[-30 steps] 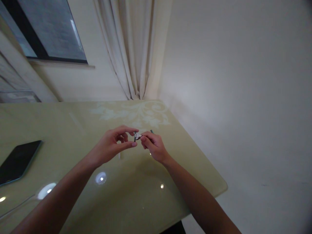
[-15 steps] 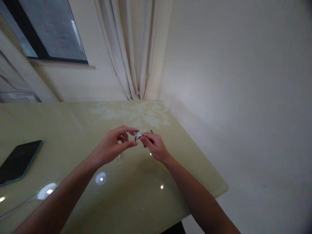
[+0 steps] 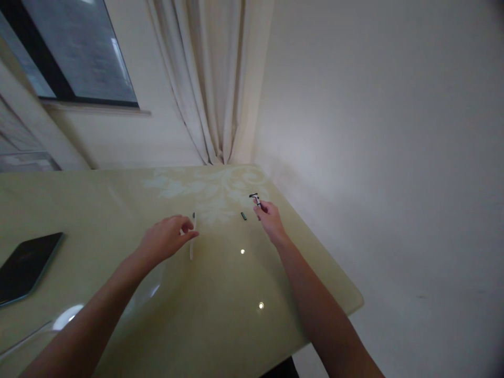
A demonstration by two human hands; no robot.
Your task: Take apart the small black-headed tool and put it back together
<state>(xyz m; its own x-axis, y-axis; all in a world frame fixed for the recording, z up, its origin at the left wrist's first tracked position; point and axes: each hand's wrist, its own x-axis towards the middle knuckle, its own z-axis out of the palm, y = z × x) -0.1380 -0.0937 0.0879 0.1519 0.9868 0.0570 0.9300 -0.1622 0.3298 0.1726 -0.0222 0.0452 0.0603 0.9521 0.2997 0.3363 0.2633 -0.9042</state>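
Note:
My right hand (image 3: 269, 218) is closed round the handle of a small razor (image 3: 258, 200), its dark head pointing up and left over the table's far right part. A small dark green piece (image 3: 243, 216) lies on the table just left of that hand. My left hand (image 3: 171, 236) is above a thin white toothbrush (image 3: 191, 251) with a dark-bristled head. Its thumb and index finger are apart, in front of the toothbrush's middle, and nothing shows held between them.
The glossy table (image 3: 220, 315) has a pale leaf pattern near its far edge. A dark tablet (image 3: 29, 268) lies at the left, and a white cable (image 3: 25, 340) runs at the lower left. A curtain (image 3: 212, 79) and walls stand behind and to the right.
My hands have moved apart: the right one up and right with the razor, the left one left to the toothbrush. The toothbrush and the dark green piece now show on the table.

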